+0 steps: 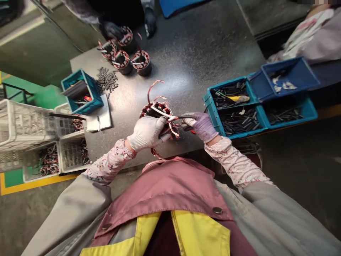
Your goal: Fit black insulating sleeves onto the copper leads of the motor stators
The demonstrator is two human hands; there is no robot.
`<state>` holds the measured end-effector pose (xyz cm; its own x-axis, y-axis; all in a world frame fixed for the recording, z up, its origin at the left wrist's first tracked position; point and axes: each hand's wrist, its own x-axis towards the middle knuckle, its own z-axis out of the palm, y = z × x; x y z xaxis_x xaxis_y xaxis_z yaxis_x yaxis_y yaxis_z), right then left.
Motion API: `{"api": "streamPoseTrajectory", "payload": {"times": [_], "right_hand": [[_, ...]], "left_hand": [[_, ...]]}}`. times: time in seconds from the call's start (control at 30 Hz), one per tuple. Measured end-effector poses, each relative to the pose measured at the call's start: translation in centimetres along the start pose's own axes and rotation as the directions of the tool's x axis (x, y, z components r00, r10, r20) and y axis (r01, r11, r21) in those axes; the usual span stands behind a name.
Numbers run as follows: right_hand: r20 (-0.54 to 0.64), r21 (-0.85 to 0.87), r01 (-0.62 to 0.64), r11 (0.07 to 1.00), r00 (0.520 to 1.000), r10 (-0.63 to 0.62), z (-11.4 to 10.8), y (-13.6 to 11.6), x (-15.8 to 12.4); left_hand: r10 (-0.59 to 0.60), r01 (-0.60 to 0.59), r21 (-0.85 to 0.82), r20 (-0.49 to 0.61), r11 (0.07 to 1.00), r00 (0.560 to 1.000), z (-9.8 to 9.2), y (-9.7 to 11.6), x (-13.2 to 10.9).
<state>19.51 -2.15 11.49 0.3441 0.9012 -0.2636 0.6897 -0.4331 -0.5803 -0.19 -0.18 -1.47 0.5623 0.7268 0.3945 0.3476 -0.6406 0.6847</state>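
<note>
In front of my body on the metal table is a motor stator (145,111), a ring with red-and-white windings and loose copper lead wires. My left hand (149,131), in a white knit glove, is closed at its near side, thumb and fingers gripping by the wire ends. A white-sleeved lead (163,111) crosses the ring toward the right. My right hand (201,125), in a purple and pale glove, pinches a thin black tube (185,116) that points left and meets the white lead's end. The fingertips partly hide where they join.
Several more stators (141,62) stand at the far left, by a co-worker's dark-gloved hands (150,23). Black tube pieces lie in a heap (107,79) near a teal bin (84,92). Right, teal divided bins (239,133) hold black tubes and a yellow-handled tool (238,99). White crates (32,122) stand left.
</note>
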Motion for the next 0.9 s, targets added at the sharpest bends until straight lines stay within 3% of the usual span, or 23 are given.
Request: {"api": "streamPoseTrajectory", "payload": {"times": [0.17,0.37,0.5,0.6,0.67,0.73,0.8,0.87,0.9], "right_hand": [[0.000,-0.235,0.179,0.955,0.983,-0.185,0.6,0.6,1.0],[0.112,-0.496,0.279,0.823,0.960,-0.258,-0.9,0.1,0.0],[0.153,-0.655,0.316,0.687,0.945,-0.289,2.3,-1.0,0.3],[0.255,-0.618,0.354,0.702,0.935,-0.247,3.9,-1.0,1.1],[0.234,-0.556,0.337,0.760,0.940,-0.246,2.0,-0.2,0.9],[0.064,-0.603,0.227,0.765,0.969,-0.237,-2.5,1.1,-0.2],[-0.183,-0.750,-0.028,0.661,0.969,-0.168,-8.3,2.5,-1.4],[-0.318,-0.836,-0.255,0.487,0.947,-0.050,-13.3,3.7,-1.7],[-0.346,-0.844,-0.307,0.439,0.938,-0.011,-15.0,4.3,-1.4]], "left_hand": [[0.046,-0.047,-0.018,-0.011,0.999,0.999,0.1,0.0,0.2],[0.050,-0.050,-0.038,0.005,0.998,0.999,-0.1,-0.4,0.0],[0.088,-0.088,0.011,-0.004,0.996,0.996,-0.2,-1.0,-0.5],[0.085,-0.085,0.060,0.001,0.995,0.996,-0.4,-1.6,-0.9],[0.064,-0.063,0.089,-0.012,0.994,0.998,-0.6,-2.0,-1.1],[0.054,-0.053,0.093,-0.015,0.994,0.998,-0.6,-2.4,-1.3],[0.051,-0.051,0.074,0.001,0.996,0.999,-0.6,-2.6,-1.5],[0.032,-0.032,0.062,0.012,0.998,0.999,-0.6,-2.6,-1.8],[0.020,-0.021,0.060,0.016,0.998,1.000,-0.7,-2.6,-1.9]]}}
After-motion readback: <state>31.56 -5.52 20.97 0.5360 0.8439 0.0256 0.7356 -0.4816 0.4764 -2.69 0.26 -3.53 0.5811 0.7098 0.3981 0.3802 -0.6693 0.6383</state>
